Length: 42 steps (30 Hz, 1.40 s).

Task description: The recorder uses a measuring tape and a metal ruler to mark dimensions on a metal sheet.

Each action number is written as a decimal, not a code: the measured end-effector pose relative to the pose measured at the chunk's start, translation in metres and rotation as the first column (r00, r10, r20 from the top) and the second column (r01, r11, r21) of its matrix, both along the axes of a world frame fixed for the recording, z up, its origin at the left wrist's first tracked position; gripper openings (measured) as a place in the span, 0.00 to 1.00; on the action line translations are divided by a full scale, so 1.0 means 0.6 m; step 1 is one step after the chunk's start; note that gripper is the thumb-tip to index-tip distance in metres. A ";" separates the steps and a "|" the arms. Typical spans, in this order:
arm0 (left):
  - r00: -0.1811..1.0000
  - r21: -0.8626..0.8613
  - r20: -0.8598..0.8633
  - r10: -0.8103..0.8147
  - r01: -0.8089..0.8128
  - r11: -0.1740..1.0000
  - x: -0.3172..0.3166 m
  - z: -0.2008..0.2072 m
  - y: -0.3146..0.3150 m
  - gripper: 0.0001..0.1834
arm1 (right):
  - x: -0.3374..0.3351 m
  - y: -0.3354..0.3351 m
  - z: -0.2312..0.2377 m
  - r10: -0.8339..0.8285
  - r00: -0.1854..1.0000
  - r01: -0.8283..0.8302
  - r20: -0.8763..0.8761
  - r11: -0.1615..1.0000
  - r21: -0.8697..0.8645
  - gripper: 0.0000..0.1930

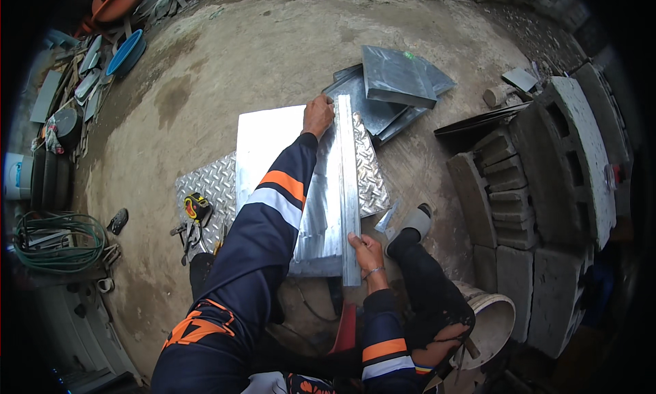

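Note:
A long, straight galvanized metal bar (348,189) lies lengthwise along the right side of a shiny sheet of metal (270,138). At the bar's far end my left hand (318,117) is closed, its fingers curled at the edge of the bar. My right hand (367,253) grips the near end, thumb on top and fingers partly hidden underneath. Beneath the sheet lies a diamond-patterned metal plate (372,175). On that plate's left part rests a black and yellow tape measure (197,207), with hand tools (193,242) beside it.
Folded metal pieces (398,78) are piled past the bar's far end. Concrete blocks (502,189) stand stacked on the right, near a whitish bucket (493,326). At left are a coiled green hose (60,240), a blue basin (126,53) and scrap.

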State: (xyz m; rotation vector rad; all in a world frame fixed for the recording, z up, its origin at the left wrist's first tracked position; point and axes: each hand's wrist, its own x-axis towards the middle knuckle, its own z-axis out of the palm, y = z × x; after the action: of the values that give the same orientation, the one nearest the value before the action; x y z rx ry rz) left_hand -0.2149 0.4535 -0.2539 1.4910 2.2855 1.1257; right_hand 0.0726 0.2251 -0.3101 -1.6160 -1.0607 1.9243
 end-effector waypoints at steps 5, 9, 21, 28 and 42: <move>1.000 -0.082 -0.002 -0.015 0.015 0.997 0.009 0.008 -0.030 0.10 | -0.006 0.001 0.006 -0.021 1.000 0.022 -0.020 0.999 0.041 0.17; 0.997 -0.123 0.044 -0.059 0.064 0.990 0.031 0.013 -0.070 0.11 | 0.001 0.006 0.003 0.042 0.999 -0.042 0.015 0.999 0.008 0.12; 0.993 -0.191 0.082 -0.089 0.103 0.976 0.118 0.020 -0.248 0.11 | -0.013 0.016 0.022 0.064 0.998 -0.064 -0.012 0.998 -0.023 0.15; 0.986 -0.236 0.112 -0.125 0.149 0.960 0.201 0.016 -0.365 0.10 | 0.001 0.026 -0.011 0.068 0.998 -0.068 0.012 0.998 0.001 0.16; 0.977 -0.283 0.131 -0.171 0.202 0.938 0.355 -0.008 -0.634 0.06 | -0.008 0.029 -0.055 0.055 0.998 -0.056 0.013 0.995 0.082 0.17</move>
State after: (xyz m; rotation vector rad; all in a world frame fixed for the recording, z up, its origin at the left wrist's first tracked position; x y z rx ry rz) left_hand -0.0017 0.0732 -0.2587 1.4562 2.0795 0.7534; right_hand 0.0677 0.2423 -0.3430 -1.5692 -1.1855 1.8832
